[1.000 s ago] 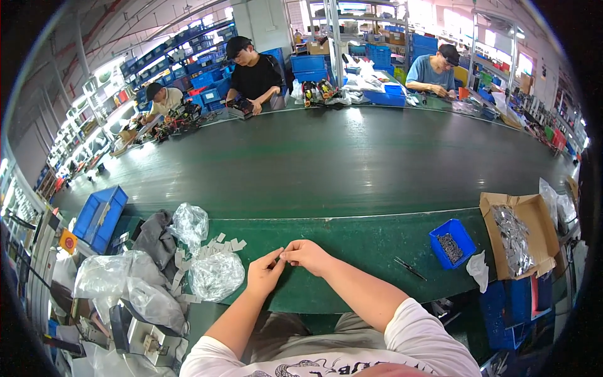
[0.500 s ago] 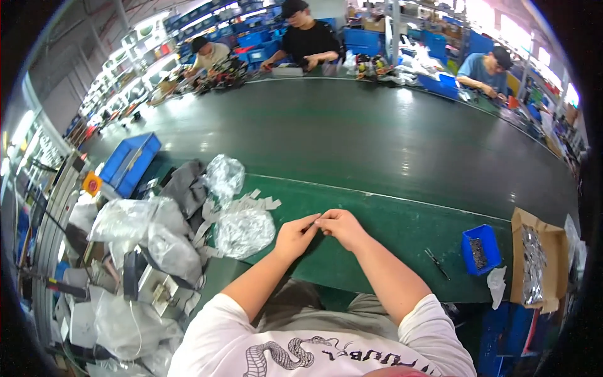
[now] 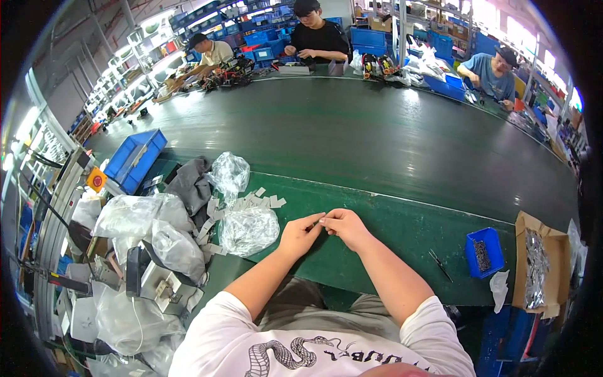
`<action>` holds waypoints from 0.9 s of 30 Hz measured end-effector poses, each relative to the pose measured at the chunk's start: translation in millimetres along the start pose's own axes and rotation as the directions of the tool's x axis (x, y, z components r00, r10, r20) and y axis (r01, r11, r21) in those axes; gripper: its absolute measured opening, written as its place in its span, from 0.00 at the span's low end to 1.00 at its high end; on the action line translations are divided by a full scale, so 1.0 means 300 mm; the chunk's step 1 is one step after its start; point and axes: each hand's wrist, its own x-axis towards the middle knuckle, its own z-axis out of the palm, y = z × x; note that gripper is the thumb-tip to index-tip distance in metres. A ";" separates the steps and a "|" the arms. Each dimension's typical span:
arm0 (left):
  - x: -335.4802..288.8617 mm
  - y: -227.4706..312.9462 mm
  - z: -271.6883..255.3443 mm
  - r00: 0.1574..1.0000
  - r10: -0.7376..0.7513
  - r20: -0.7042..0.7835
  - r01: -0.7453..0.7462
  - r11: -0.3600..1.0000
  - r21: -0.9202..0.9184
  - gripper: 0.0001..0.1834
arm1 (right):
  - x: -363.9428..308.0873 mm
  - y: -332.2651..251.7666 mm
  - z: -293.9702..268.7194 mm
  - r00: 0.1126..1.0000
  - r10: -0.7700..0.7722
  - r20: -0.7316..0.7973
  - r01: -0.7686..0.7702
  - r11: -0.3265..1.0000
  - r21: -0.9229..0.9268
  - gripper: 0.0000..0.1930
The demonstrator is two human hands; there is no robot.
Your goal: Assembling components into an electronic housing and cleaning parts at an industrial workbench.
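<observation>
My left hand (image 3: 301,235) and my right hand (image 3: 344,227) meet fingertip to fingertip over the green work surface (image 3: 377,257). The fingers of both are pinched together around something small and dark, mostly hidden by the fingertips. What it is I cannot make out. Left of my left hand lies a clear plastic bag (image 3: 249,231), with several small grey-white flat pieces (image 3: 259,200) scattered behind it. A pair of tweezers (image 3: 440,265) rests to the right of my right forearm.
On the right stand a blue bin (image 3: 493,242) of small dark parts and a cardboard box (image 3: 559,270) with silvery packets. Plastic bags (image 3: 141,217) pile up at the left, below a blue crate (image 3: 133,162). Across the dark conveyor belt (image 3: 326,125) several people sit working.
My hands stay together in nearly the same pose. The whole view has shifted slightly. Across the belt, the person in black has raised a hand, and the one in blue has moved their arms.
</observation>
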 end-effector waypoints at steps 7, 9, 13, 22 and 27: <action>0.008 0.001 -0.001 1.000 -0.020 0.011 0.020 1.000 0.002 0.16 | 0.006 0.004 -0.007 1.000 -0.006 0.006 0.006 1.000 0.019 0.08; 0.009 0.004 -0.001 0.999 -0.029 0.012 0.029 1.000 -0.002 0.16 | 0.007 0.005 -0.005 1.000 -0.008 -0.003 0.008 1.000 0.029 0.08; 0.008 0.005 -0.002 1.000 -0.024 -0.002 0.024 1.000 0.010 0.15 | 0.010 0.013 0.002 1.000 -0.002 -0.002 0.002 0.999 0.046 0.09; -0.001 -0.001 0.003 0.999 0.009 -0.033 -0.009 1.000 -0.015 0.14 | 0.001 0.009 0.013 1.000 0.001 -0.018 -0.001 1.000 -0.018 0.10; -0.002 -0.004 0.003 0.999 0.024 -0.041 -0.026 0.999 -0.032 0.15 | 0.001 0.006 0.013 1.000 0.009 -0.010 -0.009 1.000 -0.013 0.10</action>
